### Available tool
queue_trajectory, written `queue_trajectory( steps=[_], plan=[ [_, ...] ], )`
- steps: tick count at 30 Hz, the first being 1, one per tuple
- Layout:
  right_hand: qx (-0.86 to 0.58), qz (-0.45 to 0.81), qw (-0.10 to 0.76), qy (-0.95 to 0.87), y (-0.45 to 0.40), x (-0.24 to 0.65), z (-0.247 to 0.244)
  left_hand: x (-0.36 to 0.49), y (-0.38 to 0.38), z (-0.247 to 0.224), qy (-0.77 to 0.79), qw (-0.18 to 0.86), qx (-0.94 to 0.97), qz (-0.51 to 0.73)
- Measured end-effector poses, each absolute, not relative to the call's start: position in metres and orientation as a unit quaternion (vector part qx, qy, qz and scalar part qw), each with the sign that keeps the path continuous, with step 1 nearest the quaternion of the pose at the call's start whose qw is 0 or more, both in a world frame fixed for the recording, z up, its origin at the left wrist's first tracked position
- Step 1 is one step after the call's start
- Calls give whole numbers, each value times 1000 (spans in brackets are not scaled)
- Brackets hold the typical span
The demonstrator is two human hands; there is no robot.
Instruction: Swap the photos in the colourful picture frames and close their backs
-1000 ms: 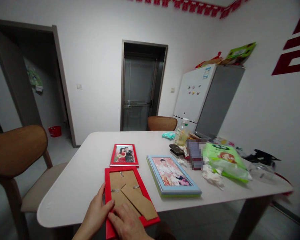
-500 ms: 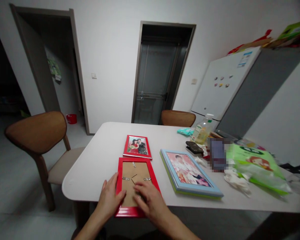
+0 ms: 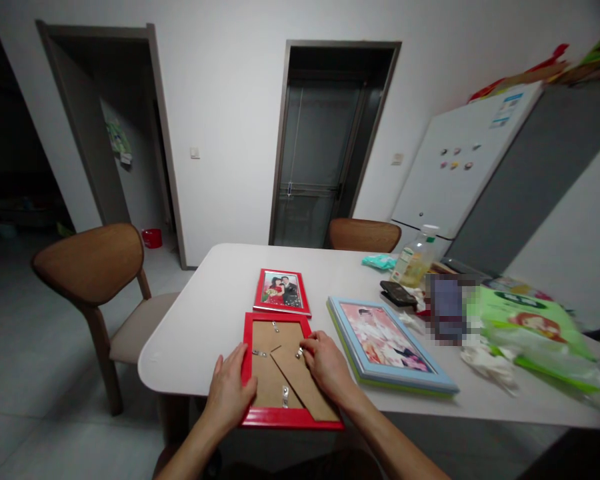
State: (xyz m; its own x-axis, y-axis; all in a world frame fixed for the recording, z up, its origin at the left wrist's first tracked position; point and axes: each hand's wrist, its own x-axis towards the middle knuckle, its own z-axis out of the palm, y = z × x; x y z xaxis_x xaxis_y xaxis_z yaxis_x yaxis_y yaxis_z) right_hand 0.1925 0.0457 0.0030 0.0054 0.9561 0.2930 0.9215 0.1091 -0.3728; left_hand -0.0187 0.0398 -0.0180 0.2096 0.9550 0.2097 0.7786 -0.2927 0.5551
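A red picture frame (image 3: 249, 397) lies face down at the table's front edge, its brown backing board (image 3: 275, 393) showing. Small metal clips sit around the board, and a stand leg (image 3: 307, 393) lies slanted across it. My left hand (image 3: 229, 387) grips the frame's left side, thumb on top and fingers along the outer edge. On the right side, my right hand (image 3: 327, 365) has its fingertips closed at the right metal clip (image 3: 299, 353), which they partly cover. Just beyond lies a second red frame with a couple's photo (image 3: 283, 291), face up.
Right of my hands lies a stack of frames, a light blue one (image 3: 343, 327) on top. Farther right are a black phone-like object (image 3: 397, 294), a bottle (image 3: 415, 260), crumpled tissues (image 3: 490, 363) and a green package (image 3: 535, 327). A wooden chair (image 3: 93, 263) stands at left.
My right hand has moved from the middle of the backing board to the right clip, uncovering the stand leg and bottom clip. My left hand stays on the frame's left side. The view shifted slightly.
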Motion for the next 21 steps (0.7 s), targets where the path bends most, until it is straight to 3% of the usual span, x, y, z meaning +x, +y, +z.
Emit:
queue_trajectory(
  steps=[3,9,21],
  plan=[
    [-626,32,262,-734,31,188,9,-18,39,-18,571,167,758,268],
    [-458,149,225,-847,9,172,13,-17,39,-17,574,161,758,265],
    [-516,131,261,-806,31,150,16,-17,37,-16,579,160,757,258]
  ],
)
